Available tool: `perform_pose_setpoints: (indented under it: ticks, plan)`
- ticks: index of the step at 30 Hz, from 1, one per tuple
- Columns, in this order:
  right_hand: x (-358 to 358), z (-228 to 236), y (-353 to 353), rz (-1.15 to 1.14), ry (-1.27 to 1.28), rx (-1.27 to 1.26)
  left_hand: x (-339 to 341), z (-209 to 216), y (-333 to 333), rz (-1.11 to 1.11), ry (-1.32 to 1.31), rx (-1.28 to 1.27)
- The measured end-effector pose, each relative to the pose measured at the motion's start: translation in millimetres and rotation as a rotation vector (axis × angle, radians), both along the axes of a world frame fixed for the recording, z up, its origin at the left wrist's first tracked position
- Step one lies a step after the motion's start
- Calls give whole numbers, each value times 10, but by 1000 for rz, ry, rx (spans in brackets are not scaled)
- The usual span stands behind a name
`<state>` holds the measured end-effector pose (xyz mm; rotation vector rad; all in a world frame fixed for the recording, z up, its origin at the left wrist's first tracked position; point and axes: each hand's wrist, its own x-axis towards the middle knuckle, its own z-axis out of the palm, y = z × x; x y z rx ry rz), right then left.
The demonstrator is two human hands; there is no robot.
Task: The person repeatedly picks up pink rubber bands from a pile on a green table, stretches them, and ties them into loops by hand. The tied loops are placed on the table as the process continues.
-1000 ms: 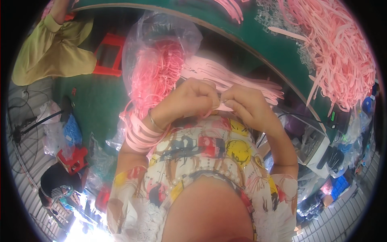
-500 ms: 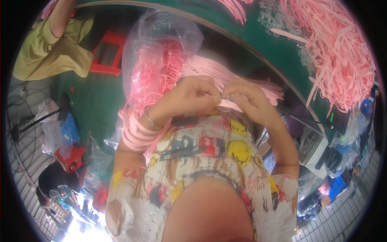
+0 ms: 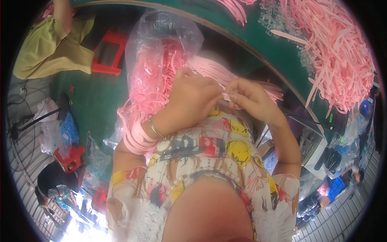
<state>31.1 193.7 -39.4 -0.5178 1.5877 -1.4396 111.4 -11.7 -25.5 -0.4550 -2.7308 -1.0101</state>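
My left hand (image 3: 195, 94) and my right hand (image 3: 252, 100) meet over my lap, fingertips almost touching. A short stretch of a pink strap (image 3: 226, 96) shows between them, pinched by my right thumb and fingers. My left fingers are curled, and the back of that hand hides most of its grip on the strap's other side. Just beyond my hands lies a layer of flat pink straps (image 3: 211, 69) with slits. Several pink loops (image 3: 135, 139) hang round my left forearm, beside a metal bangle (image 3: 155, 130).
A clear plastic bag (image 3: 139, 34) of pink cords (image 3: 171, 60) stands left of my hands. On the green table (image 3: 242, 34) are a big heap of pink straps (image 3: 338, 60) and small clear pieces (image 3: 272, 18). A red stool (image 3: 109, 52) and a person in olive clothing (image 3: 54, 52) are at far left.
My left hand has turned over, its back now more upward, and its wrist has come slightly nearer. A small clear piece seen at the fingertips before is now hidden. My right hand has barely shifted.
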Motion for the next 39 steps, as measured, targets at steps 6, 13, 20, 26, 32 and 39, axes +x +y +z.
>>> perform_pose_setpoints:
  ticks: [6,13,20,26,32,39]
  plan:
    - [-31,-4,45,3,-167,22,0,-47,45,-3,89,-3]
    - [-56,29,35,-8,-246,-137,-19,-65,66,-43,-285,512]
    - [38,40,28,-127,-140,-121,-45,-94,31,-63,-567,767]
    - [-55,164,-21,98,288,180,-14,-137,26,34,-686,773]
    - [-46,105,-106,-21,637,30,-54,-185,-5,63,-611,785]
    - [-22,16,-150,-108,840,42,-47,-133,41,165,-740,879]
